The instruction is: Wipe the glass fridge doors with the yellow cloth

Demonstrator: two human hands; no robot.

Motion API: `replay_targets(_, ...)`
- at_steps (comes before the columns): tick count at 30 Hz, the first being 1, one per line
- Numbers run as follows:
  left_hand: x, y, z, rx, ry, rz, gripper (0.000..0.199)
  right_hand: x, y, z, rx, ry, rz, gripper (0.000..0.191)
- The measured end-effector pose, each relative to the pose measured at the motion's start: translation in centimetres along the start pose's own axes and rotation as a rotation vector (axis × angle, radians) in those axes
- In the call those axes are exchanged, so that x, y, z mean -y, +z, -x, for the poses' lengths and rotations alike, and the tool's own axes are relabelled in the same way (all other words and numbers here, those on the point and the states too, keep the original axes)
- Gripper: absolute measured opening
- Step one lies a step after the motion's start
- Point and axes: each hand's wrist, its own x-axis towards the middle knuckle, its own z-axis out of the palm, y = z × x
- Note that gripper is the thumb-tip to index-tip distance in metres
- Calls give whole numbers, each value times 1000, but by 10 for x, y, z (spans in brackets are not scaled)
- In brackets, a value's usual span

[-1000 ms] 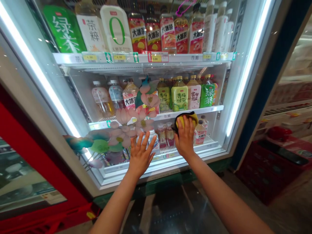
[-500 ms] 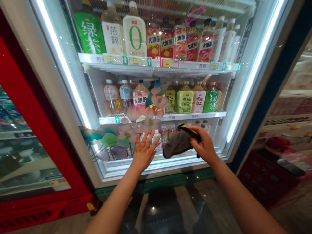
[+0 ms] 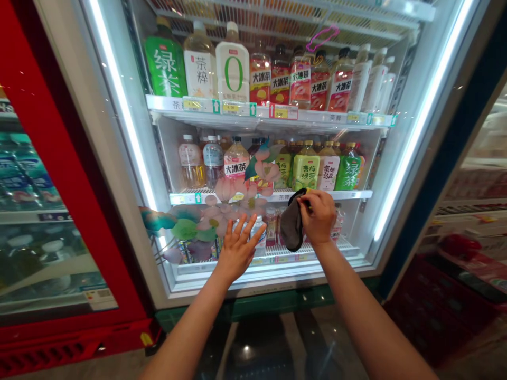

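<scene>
Glass-fronted drinks cooler (image 3: 277, 283) sits behind spread, empty left hand (image 3: 238, 250), probably braced flat on it, while right hand (image 3: 321, 216) pinches grey cloth (image 3: 291, 227) by its upper edge, so it hangs just left of that hand.

Reach toward the bottles (image 3: 306, 169) is blocked by the glass door (image 3: 237, 124), over whose lower left flower stickers (image 3: 214, 222) are spread. In front of the glass, a gap is left between the left hand (image 3: 238, 248) and the right hand (image 3: 319, 216), narrowed by the grey cloth (image 3: 292, 227) hung from the right one. Wider room is found above both hands. Sideways, the way is bounded by the red fridge (image 3: 67, 158) at left and blurred red boxes (image 3: 439, 306) at right.
</scene>
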Motion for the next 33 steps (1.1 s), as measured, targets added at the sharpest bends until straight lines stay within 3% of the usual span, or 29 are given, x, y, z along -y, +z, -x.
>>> replay_targets(4, 0, -2, 0, 8, -2, -13, 80, 2, 10, 37, 15, -167, 107, 24)
replay_targets(8, 0, -1, 0, -1, 5, -4, 76, 11, 18, 75, 204, -147, 251, 70)
replay_targets(10, 0, 1, 1, -2, 4, 8, 76, 9, 20, 96, 279, -189, 258, 68)
replay_targets(14, 1, 2, 1, -7, 4, 21, 77, -17, 13, 121, 368, -467, 158, 60)
replay_targets(17, 2, 2, 1, -16, 17, 16, 76, -27, 11, 108, 264, -396, 156, 65)
replay_targets(21, 2, 4, 3, -39, 30, 10, 82, -2, 29, 74, 83, -157, 240, 70)
replay_targets(24, 2, 7, 4, -76, 27, 12, 88, 10, 36, 75, 142, -225, 288, 63)
replay_targets(27, 3, 8, 6, -90, 29, 9, 89, -8, 24, 95, 241, -393, 290, 59)
replay_targets(29, 4, 7, 7, -93, 27, 3, 87, -25, 14, 99, 258, -422, 298, 61)
replay_targets(31, 7, 5, 10, -101, 12, -5, 86, -30, 11, 88, 195, -305, 330, 66)
replay_targets(33, 10, 3, 13, -118, -16, -16, 84, -15, 20, 66, 94, -117, 361, 71)
